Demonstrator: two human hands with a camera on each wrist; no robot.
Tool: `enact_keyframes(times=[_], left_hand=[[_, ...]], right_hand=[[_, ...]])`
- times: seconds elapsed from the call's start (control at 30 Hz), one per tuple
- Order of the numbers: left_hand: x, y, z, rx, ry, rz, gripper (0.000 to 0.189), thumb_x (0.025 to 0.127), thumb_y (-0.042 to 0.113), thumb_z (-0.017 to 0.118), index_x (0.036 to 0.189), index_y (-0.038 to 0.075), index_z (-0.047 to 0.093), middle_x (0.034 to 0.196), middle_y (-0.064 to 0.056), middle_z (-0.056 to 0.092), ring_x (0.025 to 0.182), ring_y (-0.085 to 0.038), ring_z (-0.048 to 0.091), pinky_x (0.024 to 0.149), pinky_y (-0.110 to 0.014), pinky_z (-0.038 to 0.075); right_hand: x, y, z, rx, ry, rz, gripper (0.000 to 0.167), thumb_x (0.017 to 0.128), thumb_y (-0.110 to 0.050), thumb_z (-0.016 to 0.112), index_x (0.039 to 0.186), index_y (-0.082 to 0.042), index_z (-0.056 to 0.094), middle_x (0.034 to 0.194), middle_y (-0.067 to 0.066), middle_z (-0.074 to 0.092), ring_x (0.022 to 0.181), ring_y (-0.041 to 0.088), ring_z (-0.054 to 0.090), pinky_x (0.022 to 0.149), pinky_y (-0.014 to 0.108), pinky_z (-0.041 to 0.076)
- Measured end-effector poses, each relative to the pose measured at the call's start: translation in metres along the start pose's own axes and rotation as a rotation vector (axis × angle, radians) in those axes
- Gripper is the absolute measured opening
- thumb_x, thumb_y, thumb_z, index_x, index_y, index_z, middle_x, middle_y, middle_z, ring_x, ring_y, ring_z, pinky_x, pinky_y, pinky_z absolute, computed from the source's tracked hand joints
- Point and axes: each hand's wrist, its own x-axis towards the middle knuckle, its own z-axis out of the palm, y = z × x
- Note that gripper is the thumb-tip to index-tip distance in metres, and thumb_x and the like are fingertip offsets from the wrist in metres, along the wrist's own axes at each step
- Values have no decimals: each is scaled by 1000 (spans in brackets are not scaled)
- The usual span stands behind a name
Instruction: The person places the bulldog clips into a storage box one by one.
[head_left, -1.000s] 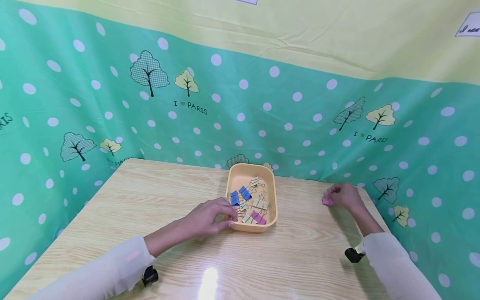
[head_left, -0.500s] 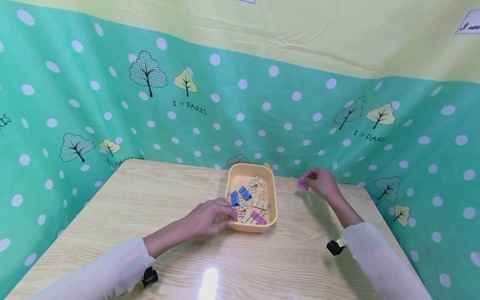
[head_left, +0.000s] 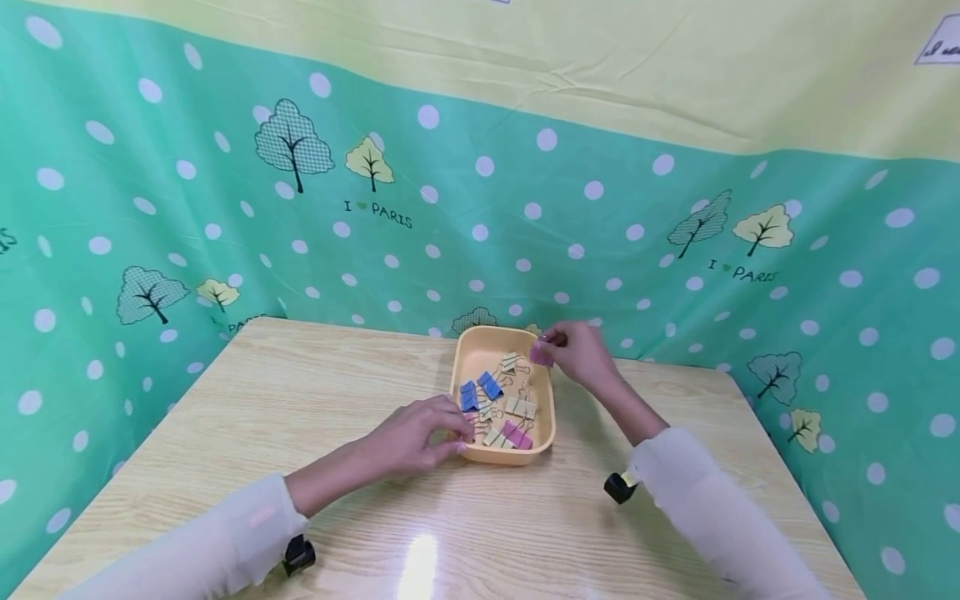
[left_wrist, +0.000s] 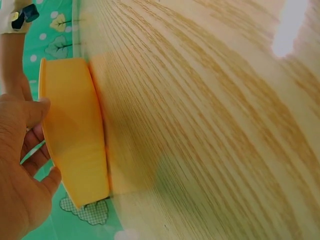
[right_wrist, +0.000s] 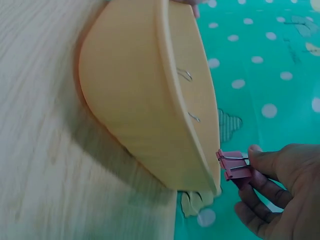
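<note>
A peach plastic bin [head_left: 504, 456] stands on the table with several binder clips inside. My left hand [head_left: 416, 435] holds its near left rim, thumb and fingers on the edge, as the left wrist view shows at the bin wall [left_wrist: 75, 130]. Between the thumb and fingers of my right hand [head_left: 587, 357] is a pink binder clip [right_wrist: 236, 167], pinched by its wire handles and raised at the bin's far right rim. Among the clips in the bin are a blue binder clip [head_left: 491, 385], a pink one [head_left: 517, 434] and a cream one [head_left: 521, 407].
The wooden table [head_left: 337, 375] extends around the bin. Behind it hangs a green and yellow curtain [head_left: 480, 250] with dots and trees, close to the table's back edge. A black wrist camera [head_left: 619, 487] sits under the right sleeve.
My right hand has carried the pink binder clip leftward from the table's right side to the bin's far right rim. The left hand has stayed on the rim.
</note>
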Motion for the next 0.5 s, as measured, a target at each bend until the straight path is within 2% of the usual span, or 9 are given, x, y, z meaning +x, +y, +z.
enact_keyframes(times=[0.27,0.5], left_hand=[[0,1,-1,-2,5,-2,15,101,18,82,116,18,85,120,6,83,117,-17,74,103,-45,66],[-1,-2,0,-1,17,21,14,101,17,82,115,18,85,118,6,83,115,-17,75,102,-43,66]], right_hand=[[-1,-9,18,-4,-33,-36,12,105,-15,81,107,-4,84,93,10,84,80,20,78,71,31,66],[-2,-8,21,-56,-20,-45,13,104,-19,83,104,-6,85,96,10,83,82,20,73,71,29,60]])
